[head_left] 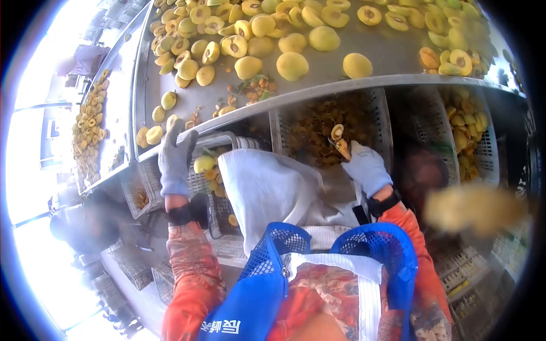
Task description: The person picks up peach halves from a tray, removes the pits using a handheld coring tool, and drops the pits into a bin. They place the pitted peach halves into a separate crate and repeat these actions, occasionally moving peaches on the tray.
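My left hand, in a grey-white glove, reaches up to the near edge of the metal table. Its thumb stands apart from the fingers, and the fingertips meet a yellow peach half. Lower right, my gloved right hand is closed round a small tool with an orange-brown handle. At the tool's far end shows a pale oval piece with a brown centre, perhaps a peach pit. Both are above a crate of brown pits and scraps. The grip itself is partly hidden by the glove.
Many peach halves lie on the metal table. Below its rim stand a crate of fruit on the left and another on the right. A white cloth hangs before me. Something yellowish and blurred is at right.
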Demonstrator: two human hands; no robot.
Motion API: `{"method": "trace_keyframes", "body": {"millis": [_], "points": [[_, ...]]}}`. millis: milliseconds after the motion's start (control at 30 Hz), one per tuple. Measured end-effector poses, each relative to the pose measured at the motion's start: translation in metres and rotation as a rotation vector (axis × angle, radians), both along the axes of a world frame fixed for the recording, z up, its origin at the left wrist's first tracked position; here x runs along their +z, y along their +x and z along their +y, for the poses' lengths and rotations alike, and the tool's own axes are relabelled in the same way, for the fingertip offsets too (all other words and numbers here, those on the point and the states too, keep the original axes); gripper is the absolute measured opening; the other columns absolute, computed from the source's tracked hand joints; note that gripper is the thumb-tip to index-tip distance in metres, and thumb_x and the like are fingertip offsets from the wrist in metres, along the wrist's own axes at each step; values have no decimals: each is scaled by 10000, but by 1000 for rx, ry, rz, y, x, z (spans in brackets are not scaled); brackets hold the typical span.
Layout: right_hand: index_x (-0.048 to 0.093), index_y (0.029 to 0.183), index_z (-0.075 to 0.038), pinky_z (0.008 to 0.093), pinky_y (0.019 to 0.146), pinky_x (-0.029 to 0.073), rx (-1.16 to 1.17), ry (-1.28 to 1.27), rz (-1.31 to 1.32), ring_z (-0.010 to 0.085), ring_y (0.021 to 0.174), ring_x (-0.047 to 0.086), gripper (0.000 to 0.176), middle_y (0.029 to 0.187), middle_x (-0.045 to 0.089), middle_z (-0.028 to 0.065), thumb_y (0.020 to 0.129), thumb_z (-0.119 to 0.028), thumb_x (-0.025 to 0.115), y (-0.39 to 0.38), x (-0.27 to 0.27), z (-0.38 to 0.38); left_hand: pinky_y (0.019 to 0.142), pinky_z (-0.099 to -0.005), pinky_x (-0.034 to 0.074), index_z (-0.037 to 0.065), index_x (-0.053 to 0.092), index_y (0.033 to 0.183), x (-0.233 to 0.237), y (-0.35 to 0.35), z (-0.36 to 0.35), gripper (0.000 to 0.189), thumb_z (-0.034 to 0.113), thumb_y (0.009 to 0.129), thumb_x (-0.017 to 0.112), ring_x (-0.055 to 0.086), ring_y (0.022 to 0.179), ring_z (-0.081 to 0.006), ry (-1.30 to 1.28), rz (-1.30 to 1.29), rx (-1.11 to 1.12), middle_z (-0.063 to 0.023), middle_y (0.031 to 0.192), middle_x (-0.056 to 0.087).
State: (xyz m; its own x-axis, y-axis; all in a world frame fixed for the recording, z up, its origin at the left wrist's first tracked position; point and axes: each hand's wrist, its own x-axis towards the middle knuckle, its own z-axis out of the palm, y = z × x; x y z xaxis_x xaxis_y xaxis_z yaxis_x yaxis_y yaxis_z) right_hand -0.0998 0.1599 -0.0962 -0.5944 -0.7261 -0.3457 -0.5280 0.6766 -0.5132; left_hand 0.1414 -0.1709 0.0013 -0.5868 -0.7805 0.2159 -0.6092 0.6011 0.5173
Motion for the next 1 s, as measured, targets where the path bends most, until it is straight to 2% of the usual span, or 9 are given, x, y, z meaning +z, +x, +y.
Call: {"method": "trace_keyframes", "body": {"millis": [167,300,367,500,567,633,733,867,1000], "points": [[603,1089,-31,448,791,504,-29,24,-118,376,893,637,464,959,667,208,788,-377,672,1,1,-9,934,-389,460,89,547,1307,-23,-130,-21,531,346,856,662,583,1104,-341,44,-82,-201,-182,1201,609],[608,1066,-39,455,771,505,-46,27,-152,386,857,638,442,922,667,213,793,-381,671,-3,4,-8,987,-400,433,111,526,1314,-45,-211,-24,611,375,796,713,556,1141,-351,-175,-564,-251,-192,1249,572],[607,1062,-49,456,762,502,-57,3,-170,392,853,632,426,911,664,208,798,-378,670,-4,6,-9,957,-410,458,73,545,1271,-44,-215,-37,596,389,799,727,568,1135,-343,-138,-478,-351,-181,1211,596],[597,1058,-54,459,735,497,-56,-194,-179,390,827,629,412,885,659,203,787,-348,695,1,25,-18,892,-366,505,-12,536,1218,-23,-183,-19,630,392,793,766,608,1017,-266,975,333,-62,-111,1069,629],[590,1058,-55,461,723,495,-10,-334,-169,391,812,626,408,872,656,200,779,-329,707,8,35,-26,894,-378,510,-52,473,1228,-18,-148,8,568,222,814,748,607,1034,-272,165,276,-379,-128,1113,611],[584,1057,-56,462,714,493,54,-448,-156,394,799,623,403,860,653,198,773,-309,716,13,56,-46,936,-394,494,-42,404,1277,-38,-117,26,514,22,843,672,589,1079,-269,-37,384,-480,-142,1155,590],[583,1055,-55,461,707,496,104,-381,-116,395,808,628,390,861,656,204,778,-298,709,20,81,-66,947,-384,491,-8,336,1352,-44,-114,81,638,-36,808,668,590,1090,-261,593,707,-515,-163,1170,588],[588,1057,-67,460,707,504,107,-381,-9,395,808,636,366,862,660,209,796,-300,699,33,88,-67,905,-409,513,-26,451,1268,-26,-114,112,442,237,934,573,614,1032,-315,1141,806,-332,-215,1119,616],[590,1054,-70,458,713,512,84,-352,17,398,798,640,357,863,662,207,804,-304,692,44,90,-61,804,-395,548,-49,563,1153,-17,-117,125,533,441,985,437,647,913,-321,1006,748,-249,-220,1032,640]]}}
